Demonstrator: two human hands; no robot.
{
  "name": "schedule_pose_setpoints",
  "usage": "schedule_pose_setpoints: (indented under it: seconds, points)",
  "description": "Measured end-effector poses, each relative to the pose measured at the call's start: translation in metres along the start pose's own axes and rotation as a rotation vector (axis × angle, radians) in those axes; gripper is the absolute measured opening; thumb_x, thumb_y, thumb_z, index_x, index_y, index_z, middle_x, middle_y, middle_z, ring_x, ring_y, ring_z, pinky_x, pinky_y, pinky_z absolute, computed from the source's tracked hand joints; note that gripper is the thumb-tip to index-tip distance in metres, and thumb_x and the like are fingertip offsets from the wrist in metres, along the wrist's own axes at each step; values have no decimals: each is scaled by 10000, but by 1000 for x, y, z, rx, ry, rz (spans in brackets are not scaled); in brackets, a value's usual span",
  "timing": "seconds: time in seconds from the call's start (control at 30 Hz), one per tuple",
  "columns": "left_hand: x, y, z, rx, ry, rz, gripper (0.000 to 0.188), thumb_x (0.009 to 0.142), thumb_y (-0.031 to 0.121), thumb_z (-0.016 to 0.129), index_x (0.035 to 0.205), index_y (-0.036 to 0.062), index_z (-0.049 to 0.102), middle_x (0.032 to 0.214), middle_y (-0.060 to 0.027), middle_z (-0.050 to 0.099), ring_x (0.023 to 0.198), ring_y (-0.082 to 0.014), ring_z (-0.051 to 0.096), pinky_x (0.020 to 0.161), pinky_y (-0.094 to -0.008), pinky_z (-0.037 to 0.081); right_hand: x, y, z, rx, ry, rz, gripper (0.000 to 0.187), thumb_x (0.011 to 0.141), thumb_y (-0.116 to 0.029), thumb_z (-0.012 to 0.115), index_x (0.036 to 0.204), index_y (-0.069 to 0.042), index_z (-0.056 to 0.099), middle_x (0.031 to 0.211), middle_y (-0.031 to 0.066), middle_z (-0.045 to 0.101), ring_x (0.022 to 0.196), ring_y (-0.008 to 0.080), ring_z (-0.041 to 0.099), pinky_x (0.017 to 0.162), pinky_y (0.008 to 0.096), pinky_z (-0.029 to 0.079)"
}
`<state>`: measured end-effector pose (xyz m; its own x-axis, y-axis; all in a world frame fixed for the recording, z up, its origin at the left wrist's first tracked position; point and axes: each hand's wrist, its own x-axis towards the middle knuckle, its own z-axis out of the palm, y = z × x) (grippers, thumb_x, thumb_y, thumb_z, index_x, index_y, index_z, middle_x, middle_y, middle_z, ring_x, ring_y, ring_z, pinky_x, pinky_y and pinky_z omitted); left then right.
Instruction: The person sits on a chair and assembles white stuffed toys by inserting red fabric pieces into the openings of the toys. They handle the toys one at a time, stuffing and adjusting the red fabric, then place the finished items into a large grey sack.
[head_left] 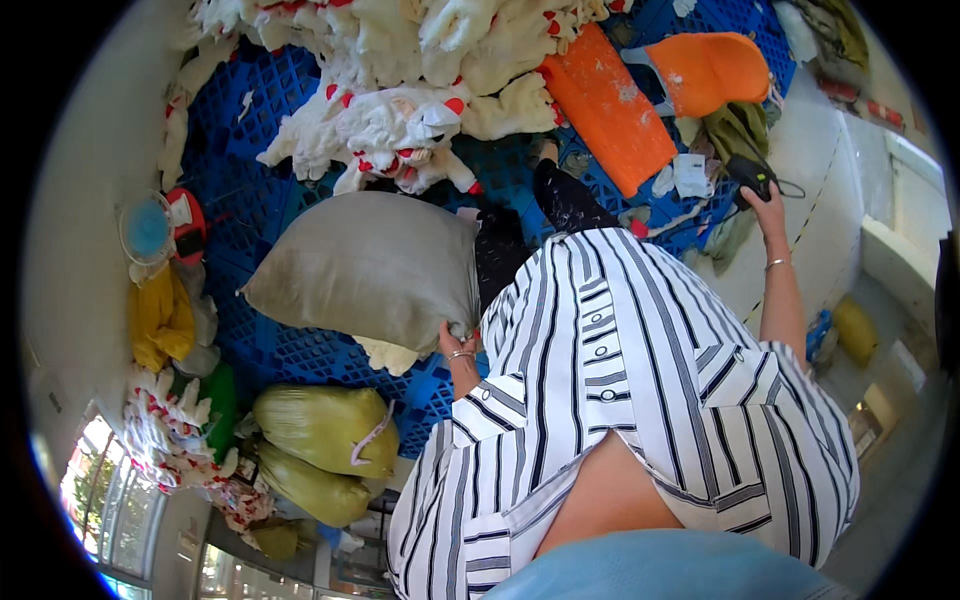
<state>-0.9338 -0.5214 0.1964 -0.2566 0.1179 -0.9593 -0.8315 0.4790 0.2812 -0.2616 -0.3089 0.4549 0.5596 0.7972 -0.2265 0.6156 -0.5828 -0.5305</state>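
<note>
A plump grey stuffed cushion [365, 265] lies on blue plastic pallets at my left side. Its lower right corner is pinched in my left hand [457, 350], the fingers closed on the cloth. Out to the right, my right hand [768, 208] is wrapped around a small black device [748, 178] with a thin black cord; its exact kind I cannot make out. A white plush toy [395, 135] with red paws lies just beyond the cushion, in front of a heap of similar limp white plush [400, 45].
An orange panel [610, 110] and an orange plastic chair part [708, 72] lie at the far right. Full yellow-green sacks [320, 425] stand at the lower left. A blue-and-white round container [147, 232] and a yellow cloth [160, 318] are by the left wall.
</note>
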Motion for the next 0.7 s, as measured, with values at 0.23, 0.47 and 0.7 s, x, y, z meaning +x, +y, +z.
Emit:
schedule_pose_setpoints:
  seconds: [0.23,0.47,0.7]
  points:
    - [-31,1,-33,91,-5,41,616,868,441,648,1343,81,494,1337,-118,538,1152,-329,543,932,-497,480,2,11,26,28,-32,96,899,685,-409,856,1366,44,483,1280,149,577,1144,210,558,998,312,419]
    - [-27,-30,9,-63,60,28,467,895,157,636,1315,3,501,1196,-146,626,1012,-246,599,945,-382,468,75,-27,42,29,-200,44,837,671,-397,859,1317,27,538,1211,145,629,1087,202,604,950,313,465]
    - [3,-75,72,-422,131,249,305,848,237,607,1070,29,629,1073,-107,689,966,-290,649,837,-449,525,270,-34,42,80,-406,-134,704,697,-332,841,1251,12,575,1107,122,665,983,204,636,857,323,506]
